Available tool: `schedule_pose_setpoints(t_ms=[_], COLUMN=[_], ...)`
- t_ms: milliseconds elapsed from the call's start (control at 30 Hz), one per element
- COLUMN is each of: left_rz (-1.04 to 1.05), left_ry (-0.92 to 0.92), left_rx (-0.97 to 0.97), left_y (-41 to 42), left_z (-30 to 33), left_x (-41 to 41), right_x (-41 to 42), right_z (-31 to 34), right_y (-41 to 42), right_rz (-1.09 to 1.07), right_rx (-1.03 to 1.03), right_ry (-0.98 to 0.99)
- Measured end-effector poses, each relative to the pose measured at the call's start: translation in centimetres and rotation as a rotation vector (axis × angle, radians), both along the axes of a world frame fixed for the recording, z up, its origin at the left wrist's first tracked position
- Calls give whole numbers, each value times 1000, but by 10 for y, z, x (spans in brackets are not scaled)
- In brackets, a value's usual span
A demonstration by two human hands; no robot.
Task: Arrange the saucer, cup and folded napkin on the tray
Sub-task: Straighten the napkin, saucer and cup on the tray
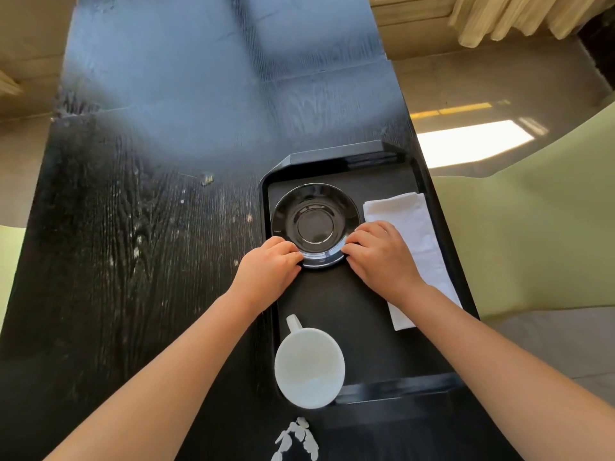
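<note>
A black saucer [315, 221] lies in the far half of the black tray [336, 158]. My left hand [269, 271] grips its near-left rim and my right hand [382, 257] grips its near-right rim, fingers curled on the edge. A folded white napkin [404, 216] lies along the tray's right side, partly under my right wrist. A white cup [309, 367] stands at the tray's near-left corner, handle pointing away from me.
The tray rests at the right edge of a long dark wooden table [133, 244]. Pale green seats [532, 227] stand to the right. White beads or petals [298, 437] hang near the bottom edge of the view.
</note>
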State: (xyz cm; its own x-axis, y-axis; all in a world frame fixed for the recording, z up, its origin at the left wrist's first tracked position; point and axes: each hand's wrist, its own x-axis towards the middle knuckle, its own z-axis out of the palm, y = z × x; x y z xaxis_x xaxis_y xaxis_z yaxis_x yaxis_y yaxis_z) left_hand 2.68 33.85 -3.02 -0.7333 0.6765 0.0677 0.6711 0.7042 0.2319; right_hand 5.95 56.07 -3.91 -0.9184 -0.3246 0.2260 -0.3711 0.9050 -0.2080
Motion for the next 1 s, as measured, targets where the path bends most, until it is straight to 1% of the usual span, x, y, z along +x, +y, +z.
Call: schedule_pose_setpoints(t_ms=[100,167,233,333,400,500,567,833,1000], left_rz=[41,89,126,129,83,-47,-96,-174,-157], left_ry=[-53,-80,-81,-77,-127,-188,-195,-114,-58], left_rx=[0,36,93,134,128,92,69,69,108], left_y=[0,-1,-4,-15,-24,-31,-33,-37,-36], left_z=[5,15,28,46,51,46,38,28,27], left_x=[3,12,29,67,100,145,161,158,146], right_x=[4,11,23,50,72,95,102,105,108], right_z=[2,7,16,35,41,38,33,26,26], right_y=[0,2,2,0,0,-2,-6,-13,-11], right_rz=[4,6,55,238,415,630,695,653,553], right_rx=[9,-16,-66,-97,-69,-34,-10,-30,-42], right_ry=[-70,-115,-123,-53,-19,-41,-62,-39,-14])
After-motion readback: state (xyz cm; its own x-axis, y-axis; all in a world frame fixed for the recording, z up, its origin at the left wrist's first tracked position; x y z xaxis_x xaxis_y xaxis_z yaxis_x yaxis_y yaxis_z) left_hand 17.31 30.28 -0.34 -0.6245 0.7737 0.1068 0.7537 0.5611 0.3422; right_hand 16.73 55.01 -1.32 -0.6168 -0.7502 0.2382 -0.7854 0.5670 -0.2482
